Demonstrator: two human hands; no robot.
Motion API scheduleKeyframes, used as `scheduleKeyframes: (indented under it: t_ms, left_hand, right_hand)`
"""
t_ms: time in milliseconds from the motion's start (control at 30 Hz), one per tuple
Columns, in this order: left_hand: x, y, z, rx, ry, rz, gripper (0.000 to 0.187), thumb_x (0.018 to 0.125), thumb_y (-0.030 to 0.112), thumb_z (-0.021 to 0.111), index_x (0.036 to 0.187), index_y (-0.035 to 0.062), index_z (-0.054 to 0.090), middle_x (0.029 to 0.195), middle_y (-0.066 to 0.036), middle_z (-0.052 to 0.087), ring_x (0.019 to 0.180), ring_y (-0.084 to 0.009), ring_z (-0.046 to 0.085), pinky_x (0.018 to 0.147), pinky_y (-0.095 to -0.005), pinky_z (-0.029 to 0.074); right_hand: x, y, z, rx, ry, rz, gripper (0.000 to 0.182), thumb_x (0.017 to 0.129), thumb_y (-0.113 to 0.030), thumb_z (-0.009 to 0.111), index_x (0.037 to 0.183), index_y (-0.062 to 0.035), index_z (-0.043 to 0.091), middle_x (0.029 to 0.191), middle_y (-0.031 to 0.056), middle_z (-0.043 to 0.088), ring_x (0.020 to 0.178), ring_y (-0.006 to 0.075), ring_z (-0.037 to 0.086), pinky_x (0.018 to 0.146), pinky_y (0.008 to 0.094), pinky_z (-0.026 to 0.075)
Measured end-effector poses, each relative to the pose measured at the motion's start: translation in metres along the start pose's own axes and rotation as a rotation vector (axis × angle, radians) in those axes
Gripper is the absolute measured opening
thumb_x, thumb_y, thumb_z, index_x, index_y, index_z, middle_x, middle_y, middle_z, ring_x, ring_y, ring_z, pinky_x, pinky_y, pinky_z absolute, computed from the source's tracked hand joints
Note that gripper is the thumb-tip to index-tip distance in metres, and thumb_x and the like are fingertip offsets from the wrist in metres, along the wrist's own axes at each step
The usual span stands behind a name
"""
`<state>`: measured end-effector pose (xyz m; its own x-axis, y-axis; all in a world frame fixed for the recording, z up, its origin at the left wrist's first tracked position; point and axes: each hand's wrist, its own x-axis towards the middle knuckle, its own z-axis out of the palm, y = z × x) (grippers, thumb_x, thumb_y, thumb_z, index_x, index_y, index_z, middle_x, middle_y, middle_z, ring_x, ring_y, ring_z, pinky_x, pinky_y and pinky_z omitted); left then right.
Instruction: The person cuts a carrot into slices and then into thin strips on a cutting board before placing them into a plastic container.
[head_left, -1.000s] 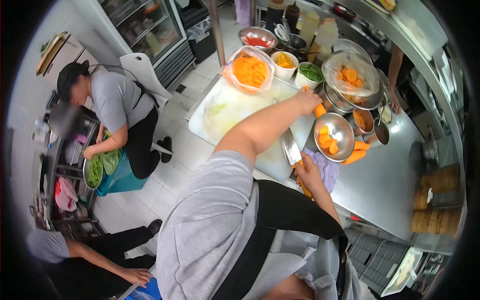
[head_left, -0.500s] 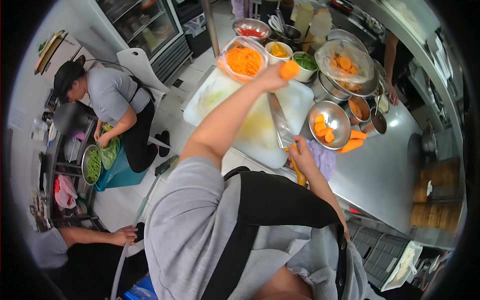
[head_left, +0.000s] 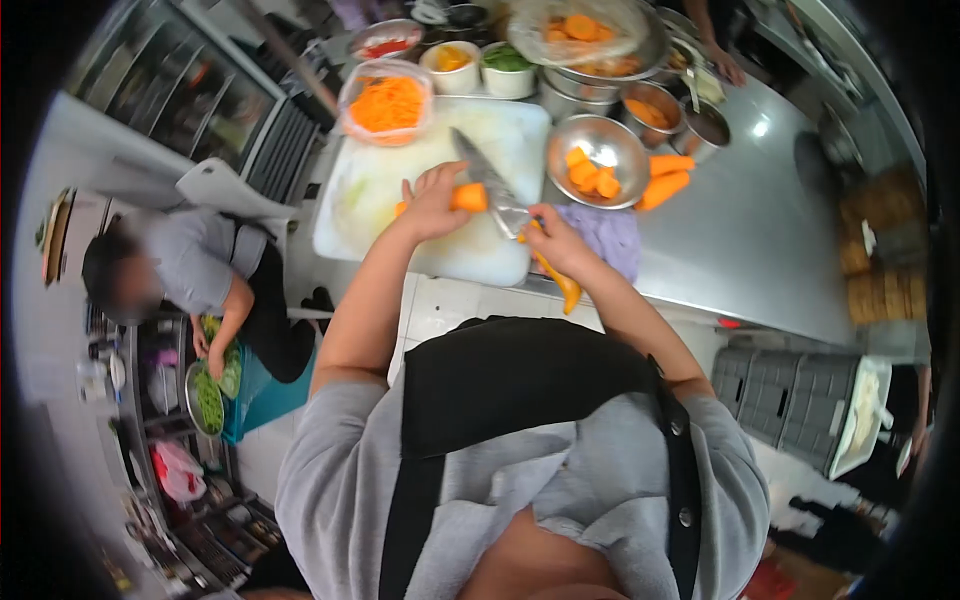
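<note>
On the white cutting board (head_left: pixel 345 205) lies a peeled carrot (head_left: pixel 469 197), its cut end facing the knife. My left hand (head_left: pixel 436 204) is closed over the carrot, with some fingers spread along it. My right hand (head_left: pixel 558 242) grips the yellow handle of a large knife (head_left: pixel 490 185), whose blade points up and left across the board, just right of the carrot's end. A steel bowl (head_left: pixel 625 150) with orange carrot pieces (head_left: pixel 592 176) is right of the board, above a purple cloth (head_left: pixel 612 240). Two more peeled carrots (head_left: pixel 663 188) lie beside that bowl.
A tub of shredded carrot (head_left: pixel 387 104) sits at the board's upper left corner. White tubs (head_left: pixel 508 72), steel pots (head_left: pixel 703 130) and a bagged bowl line the back. A co-worker (head_left: pixel 210 270) sits at the left near greens; another person's hand (head_left: pixel 725 66) is at upper right.
My left hand has come down from above the board's far edge, bringing the carrot onto the board beside the blade. My right hand still holds the knife. The view has shifted.
</note>
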<state>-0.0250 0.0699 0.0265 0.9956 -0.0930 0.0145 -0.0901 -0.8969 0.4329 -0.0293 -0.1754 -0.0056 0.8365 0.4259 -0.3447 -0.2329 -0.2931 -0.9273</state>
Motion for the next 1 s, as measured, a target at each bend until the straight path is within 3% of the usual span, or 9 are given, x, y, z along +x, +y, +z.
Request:
scheduleKeyframes:
  t_ms: [167,267,467,667,833,1000]
  left_hand:
    - [-0.028,0.005,0.051,0.073,0.437,0.175,0.047,0.082,0.039,0.066,0.124,0.0217,0.055,0.126,-0.006,0.049,0.124,-0.0256,0.038,0.107,-0.0567,0.011]
    - [-0.024,0.013,0.052,0.152,0.583,0.111,0.031,0.088,0.039,0.058,0.112,0.0201,0.062,0.118,-0.002,0.053,0.118,-0.0231,0.042,0.106,-0.0567,0.013]
    - [-0.02,-0.009,0.052,-0.119,0.514,0.144,0.021,0.094,0.027,0.051,0.105,0.0141,0.063,0.099,-0.002,0.06,0.105,-0.0207,0.049,0.105,-0.0482,0.019]
    - [-0.016,-0.012,0.056,-0.018,0.559,0.144,0.022,0.097,0.029,0.047,0.1,0.0138,0.063,0.097,-0.001,0.061,0.1,-0.0192,0.05,0.101,-0.042,0.023]
    - [-0.018,-0.012,0.055,-0.109,0.534,0.126,0.015,0.093,0.024,0.052,0.097,0.0138,0.061,0.098,-0.002,0.061,0.102,-0.0219,0.05,0.105,-0.046,0.02]
    - [-0.022,-0.009,0.055,-0.222,0.653,0.192,0.014,0.09,0.025,0.055,0.098,0.0154,0.062,0.107,-0.001,0.059,0.108,-0.0215,0.049,0.105,-0.0493,0.019]
  right_hand:
    - [0.005,0.009,0.002,0.01,0.037,-0.074,0.047,0.09,-0.026,0.058,0.126,-0.0011,0.04,0.079,0.0124,0.06,0.045,0.0172,0.053,0.042,0.033,0.045]
    - [0.003,0.008,0.0,0.027,0.007,-0.065,0.049,0.089,-0.026,0.058,0.125,0.0013,0.039,0.078,0.0125,0.06,0.044,0.0174,0.053,0.043,0.0334,0.045]
    - [0.005,0.009,-0.001,0.087,-0.016,-0.049,0.05,0.09,-0.027,0.059,0.126,0.0,0.039,0.074,0.0109,0.057,0.045,0.0176,0.052,0.043,0.0325,0.044]
    - [0.008,0.013,-0.003,0.109,-0.034,-0.028,0.047,0.09,-0.025,0.059,0.127,-0.0019,0.04,0.078,0.0111,0.056,0.051,0.0167,0.053,0.044,0.0315,0.046]
    - [0.003,0.01,-0.002,0.165,-0.046,0.002,0.048,0.091,-0.026,0.06,0.127,-0.0028,0.039,0.076,0.0108,0.055,0.051,0.0158,0.052,0.044,0.0304,0.045]
    - [0.002,0.006,-0.004,0.154,-0.034,0.026,0.047,0.092,-0.029,0.059,0.128,-0.0052,0.04,0.075,0.0097,0.055,0.051,0.0144,0.051,0.045,0.0291,0.045]
